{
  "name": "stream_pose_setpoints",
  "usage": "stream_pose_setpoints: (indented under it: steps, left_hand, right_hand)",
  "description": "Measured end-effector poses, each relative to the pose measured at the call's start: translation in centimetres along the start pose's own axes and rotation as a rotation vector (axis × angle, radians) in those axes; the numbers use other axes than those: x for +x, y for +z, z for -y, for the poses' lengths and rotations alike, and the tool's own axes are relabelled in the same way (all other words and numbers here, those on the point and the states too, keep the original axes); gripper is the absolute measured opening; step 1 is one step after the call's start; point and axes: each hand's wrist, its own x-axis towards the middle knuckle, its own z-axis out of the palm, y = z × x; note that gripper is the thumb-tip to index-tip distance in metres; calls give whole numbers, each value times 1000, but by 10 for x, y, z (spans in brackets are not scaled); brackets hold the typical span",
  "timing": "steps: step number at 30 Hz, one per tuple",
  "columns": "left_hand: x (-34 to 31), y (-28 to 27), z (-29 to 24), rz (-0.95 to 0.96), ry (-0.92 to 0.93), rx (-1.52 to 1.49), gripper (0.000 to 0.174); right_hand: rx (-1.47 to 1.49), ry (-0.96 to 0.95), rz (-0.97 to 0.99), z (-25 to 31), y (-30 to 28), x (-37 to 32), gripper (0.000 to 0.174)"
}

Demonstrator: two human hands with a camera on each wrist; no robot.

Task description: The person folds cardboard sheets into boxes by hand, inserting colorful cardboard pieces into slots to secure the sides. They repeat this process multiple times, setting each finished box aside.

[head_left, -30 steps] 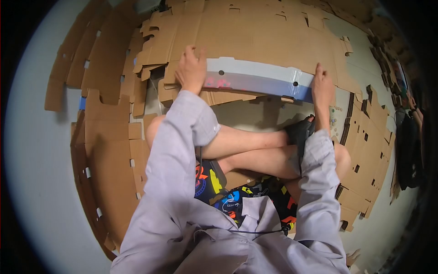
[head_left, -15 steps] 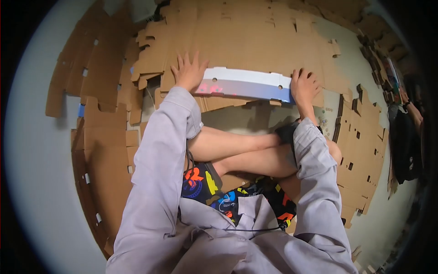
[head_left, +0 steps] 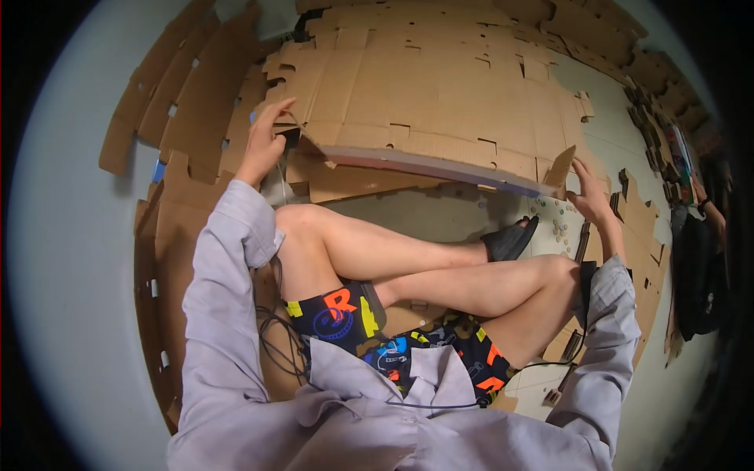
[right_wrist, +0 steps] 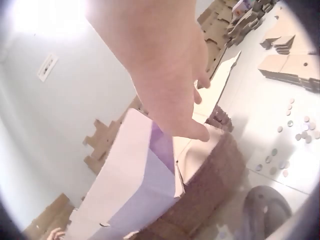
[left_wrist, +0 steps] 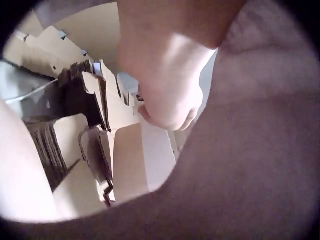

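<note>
A large brown cardboard sheet (head_left: 440, 94) lies in front of the person. Its near strip is folded upright, with a printed purple-blue face (head_left: 440, 173) toward the crossed legs. A flap (head_left: 560, 169) sticks up at the right end, and a thin flap (head_left: 305, 135) is raised at the left end. The left hand (head_left: 265, 143) is beside the left flap, fingers relaxed and thumb apart; contact is unclear. At the right flap, the right hand (head_left: 591, 193) has its fingers loosely bent. In the right wrist view, the right hand (right_wrist: 172, 90) is over the printed corner (right_wrist: 150, 175), fingers spread.
Stacked cardboard (head_left: 184, 275) lines the left side, with more cut pieces (head_left: 644, 228) at the right. Small round discs (head_left: 559, 229) lie scattered on the floor near a dark sandal (head_left: 512, 239). Another person's arm (head_left: 713, 213) shows at the far right.
Both hands have moved apart, from the printed strip's upper face to its outer ends. That strip, formerly facing up, now stands steeper, and the end flaps are raised.
</note>
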Motion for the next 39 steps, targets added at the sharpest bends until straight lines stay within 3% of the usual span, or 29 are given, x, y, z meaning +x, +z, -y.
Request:
stream_pose_setpoints:
  steps: [1,2,4,6,7,9,11,12,14,16,19,22,25,26,27,29,31,32,34,35,36,39]
  left_hand:
    - [1,1,1,-50,30,113,70]
    - [-2,-1,3,27,60,396,76]
    - [-5,8,10,120,-129,75,85]
    - [-4,11,6,196,-269,-165,105]
    - [-3,18,8,176,-263,-298,101]
    - [-11,41,26,137,-261,-561,94]
    - [-19,58,75,286,52,-154,84]
    - [-17,60,75,356,211,47,79]
    - [-17,62,74,485,85,246,69]
    - [-7,42,29,636,-38,493,63]
    - [-13,49,65,507,109,147,52]
    - [6,41,54,376,-287,-285,30]
    - [19,27,41,264,-240,-216,20]
    - [19,22,35,126,-166,-314,20]
    - [24,5,22,101,-107,-223,20]
    - [28,-10,26,79,-183,-283,23]
    - [28,-14,25,201,-216,-195,31]
    - [28,-16,24,257,-230,-149,36]
    - [14,2,32,364,-79,122,53]
    - [11,11,35,418,-3,256,63]
    - [15,12,33,515,-160,138,75]
    - [10,31,65,495,-157,122,83]
  right_hand:
    - [-70,-5,41,3,-1,2,83]
    - [-141,-8,85,5,0,4,90]
    - [-340,64,273,35,-9,11,100]
    - [-308,-5,280,35,4,11,101]
    - [-290,-41,281,34,12,12,102]
    - [-320,-105,192,19,24,19,84]
    - [-392,-155,74,5,34,28,71]
    - [-256,-238,-76,3,38,29,48]
    - [-65,-119,86,-6,33,44,38]
    - [21,7,165,6,22,52,31]
    - [-9,129,172,29,13,55,26]
    - [-6,73,153,23,8,57,25]
    - [14,15,284,23,-14,67,23]
    - [14,30,263,28,-24,64,22]
    - [18,51,246,49,-42,58,21]
    - [65,170,232,78,-68,53,28]
    - [139,229,257,70,-64,60,39]
    - [82,164,190,64,-51,62,45]
    - [-32,33,43,50,-8,69,56]
    - [-80,157,147,41,7,74,78]
    - [-142,227,163,37,19,79,80]
    - [-272,276,211,18,41,87,80]
